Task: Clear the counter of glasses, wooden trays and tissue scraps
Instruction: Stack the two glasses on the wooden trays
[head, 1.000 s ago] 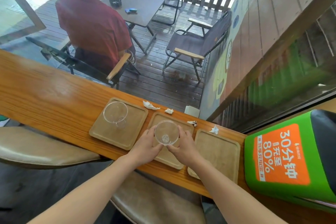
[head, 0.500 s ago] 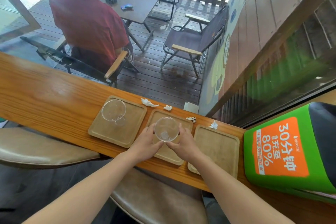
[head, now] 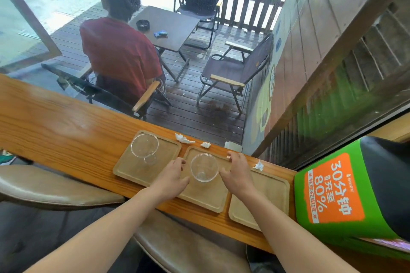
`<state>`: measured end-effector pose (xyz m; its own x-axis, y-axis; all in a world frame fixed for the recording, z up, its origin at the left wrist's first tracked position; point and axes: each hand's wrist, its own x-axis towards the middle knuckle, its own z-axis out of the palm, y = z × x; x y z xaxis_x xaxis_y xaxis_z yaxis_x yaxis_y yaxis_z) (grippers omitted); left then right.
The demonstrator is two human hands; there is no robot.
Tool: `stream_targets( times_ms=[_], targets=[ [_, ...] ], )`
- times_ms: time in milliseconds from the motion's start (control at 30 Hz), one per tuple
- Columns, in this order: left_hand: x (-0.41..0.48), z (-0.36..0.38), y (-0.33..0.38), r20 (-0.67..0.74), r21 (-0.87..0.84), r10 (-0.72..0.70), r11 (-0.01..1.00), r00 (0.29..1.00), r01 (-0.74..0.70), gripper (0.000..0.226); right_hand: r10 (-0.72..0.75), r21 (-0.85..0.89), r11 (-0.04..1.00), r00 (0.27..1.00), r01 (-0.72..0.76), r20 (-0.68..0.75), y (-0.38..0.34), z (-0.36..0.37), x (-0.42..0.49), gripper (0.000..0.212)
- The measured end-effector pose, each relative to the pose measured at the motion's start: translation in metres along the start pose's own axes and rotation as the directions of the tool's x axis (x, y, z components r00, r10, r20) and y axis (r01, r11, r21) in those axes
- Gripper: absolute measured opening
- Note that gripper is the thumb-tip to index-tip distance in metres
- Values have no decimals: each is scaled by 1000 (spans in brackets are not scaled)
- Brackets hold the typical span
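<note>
Three wooden trays lie side by side on the wooden counter (head: 55, 122). The left tray (head: 164, 150) carries a clear glass (head: 144, 146). A second clear glass (head: 204, 170) stands on the middle tray (head: 206, 195); the right tray (head: 268, 193) is bare. My left hand (head: 173, 175) hovers just left of the middle glass, fingers loosely curled, not touching it. To the right of that glass, my right hand (head: 237, 173) is spread with nothing in it. Tissue scraps (head: 183, 138) (head: 205, 144) (head: 258, 165) lie along the counter's far edge, one tiny scrap (head: 228, 157) by my right fingertips.
A green and orange charging kiosk (head: 332, 188) stands at the counter's right end. Padded stools (head: 55, 186) (head: 188, 248) sit below the near edge. Beyond the counter is a deck where a person in a red shirt (head: 119, 55) sits among chairs.
Both hands were around the middle glass; now they have let go and moved apart to either side of it. The glass stands on the tray.
</note>
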<state>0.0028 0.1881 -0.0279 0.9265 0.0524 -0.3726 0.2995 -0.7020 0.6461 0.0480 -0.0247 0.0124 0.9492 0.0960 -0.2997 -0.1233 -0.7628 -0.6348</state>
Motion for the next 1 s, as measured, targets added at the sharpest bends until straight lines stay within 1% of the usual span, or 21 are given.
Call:
stream_targets(
  times_ms=[67, 167, 233, 300, 367, 433, 500, 567, 733, 867, 1000],
  targets=[
    [-4, -9, 6, -21, 0, 7, 1000, 1000, -7, 53, -52, 0, 999, 998, 52, -38, -13, -4, 1, 52],
    [-12, -25, 12, -38, 10, 38, 999, 999, -38, 43, -134, -17, 991, 990, 133, -43, -35, -3, 2, 41],
    [-18, -37, 14, -57, 25, 65, 998, 996, -63, 38, -188, -19, 982, 982, 188, -30, -52, 3, 2, 28],
    [-23, -50, 12, -71, 35, 73, 997, 995, -71, 31, -236, -17, 972, 972, 235, -7, -69, 13, 2, 10],
    [-27, -61, 7, -60, 46, 59, 997, 996, -57, 21, -276, -17, 961, 960, 277, 37, -83, 25, 2, 5],
    [-30, -70, -3, -34, 55, 39, 998, 999, -37, 15, -292, -22, 955, 952, 295, 90, -94, 39, 1, 8],
    [-34, -77, -16, 1, 70, 17, 997, 1000, -17, 15, -275, -50, 957, 952, 284, 135, -103, 55, -1, 18],
    [-37, -85, -33, 53, 105, -10, 994, 999, 4, 17, -247, -62, 964, 957, 259, 154, -109, 71, -2, 23],
    [-36, -110, -77, 99, 158, -37, 987, 994, 22, 14, -139, -92, 983, 970, 160, 198, -121, 104, -6, 32],
    [-21, -131, -107, 130, 167, -45, 986, 990, 23, 12, -33, -66, 997, 979, 47, 200, -131, 125, -1, 44],
    [1, -147, -127, 169, 153, -43, 988, 985, 17, 12, 81, -25, 997, 982, -78, 168, -138, 142, 9, 67]
  ],
)
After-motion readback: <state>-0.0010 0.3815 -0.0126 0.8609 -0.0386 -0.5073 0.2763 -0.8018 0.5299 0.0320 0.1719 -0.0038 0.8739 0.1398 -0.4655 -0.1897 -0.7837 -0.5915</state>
